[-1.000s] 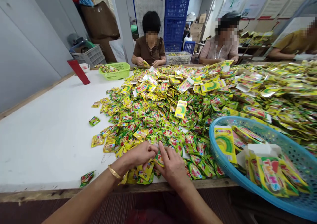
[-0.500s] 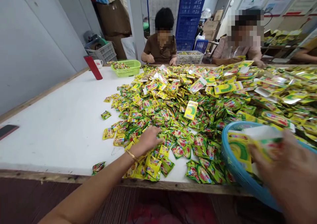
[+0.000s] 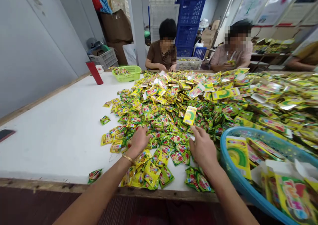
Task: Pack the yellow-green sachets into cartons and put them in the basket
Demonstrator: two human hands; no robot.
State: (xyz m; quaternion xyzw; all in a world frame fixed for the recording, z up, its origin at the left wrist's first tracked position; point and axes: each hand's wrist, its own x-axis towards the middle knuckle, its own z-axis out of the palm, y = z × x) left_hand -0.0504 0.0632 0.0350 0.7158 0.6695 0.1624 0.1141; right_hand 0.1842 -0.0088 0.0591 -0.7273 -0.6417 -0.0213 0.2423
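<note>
A heap of small green and yellow candy packets (image 3: 159,117) spreads over the white table. My left hand (image 3: 139,139), with a bracelet on the wrist, rests low on its near left part, thumb apart from the bent fingers; the fingertips are partly hidden among packets. Beside the heap's near right part, my right hand (image 3: 202,147) reaches forward open, fingers stretched and thumb apart, with nothing visibly held. Just beyond its fingertips lies a small yellow box (image 3: 190,115). To its right, a blue basket (image 3: 225,152) holds several printed candy boxes (image 3: 238,155), some with open flaps.
Flattened and open boxes (image 3: 226,93) cover the heap's far right. At the back left stand a green basket (image 3: 128,76) of packets, a red upright object (image 3: 94,73) and a cup. A phone (image 3: 6,134) lies at left. Co-workers (image 3: 162,54) sit across the table.
My right hand has let go of a candy box in the blue basket and moved left to the heap. My left hand has shifted slightly left. The view has tilted a little.
</note>
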